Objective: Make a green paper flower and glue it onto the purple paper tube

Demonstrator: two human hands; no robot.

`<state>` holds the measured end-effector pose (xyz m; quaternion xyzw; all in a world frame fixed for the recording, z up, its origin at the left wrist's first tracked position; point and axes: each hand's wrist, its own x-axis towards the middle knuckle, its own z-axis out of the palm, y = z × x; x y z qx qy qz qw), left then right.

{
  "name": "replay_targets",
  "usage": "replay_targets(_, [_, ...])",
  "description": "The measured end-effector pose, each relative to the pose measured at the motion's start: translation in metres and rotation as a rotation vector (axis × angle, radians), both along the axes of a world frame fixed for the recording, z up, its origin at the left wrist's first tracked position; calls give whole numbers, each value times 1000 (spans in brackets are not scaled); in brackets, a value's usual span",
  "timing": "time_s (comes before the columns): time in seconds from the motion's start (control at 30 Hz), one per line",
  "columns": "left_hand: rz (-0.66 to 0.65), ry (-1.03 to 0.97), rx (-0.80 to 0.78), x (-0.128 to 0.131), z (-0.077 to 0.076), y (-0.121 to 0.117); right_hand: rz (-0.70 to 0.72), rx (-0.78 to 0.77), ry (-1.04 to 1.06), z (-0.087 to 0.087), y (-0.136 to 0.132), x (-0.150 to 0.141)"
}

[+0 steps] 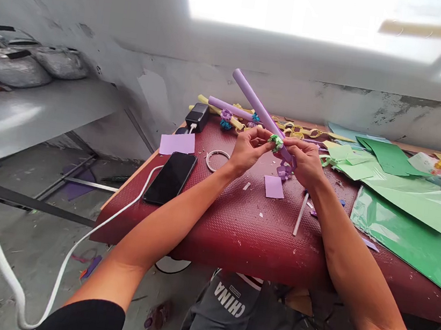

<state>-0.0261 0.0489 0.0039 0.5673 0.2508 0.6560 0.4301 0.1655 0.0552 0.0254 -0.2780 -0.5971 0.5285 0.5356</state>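
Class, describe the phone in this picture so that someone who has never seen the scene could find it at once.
Start at the dark red table and go to its left end, left of the person's left hand. There a black phone lies flat, screen up and dark, just below a square of purple paper. A white cable runs from it down over the table edge, and no other flat black slab lies there.

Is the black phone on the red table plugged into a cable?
Yes, a white cable runs up from the floor to the near end of the black phone, which lies flat on the red table.
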Motion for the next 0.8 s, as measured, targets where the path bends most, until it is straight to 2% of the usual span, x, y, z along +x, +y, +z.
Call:
replay_targets(0.23, [-40,-9,-27,-1,3,-3,-5,19,-30,2,0,4])
replay_targets(0.47, [-3,3,7,-5,-6,10,-39,94,-52,-1,2,-1])
replay_targets(0.7, [74,63,-38,-11,-11,17,-144,115,-50,-10,13,4])
replay_targets(0.8, [188,133,-6,-20,-12,23,-160,134,-107,-13,19,12])
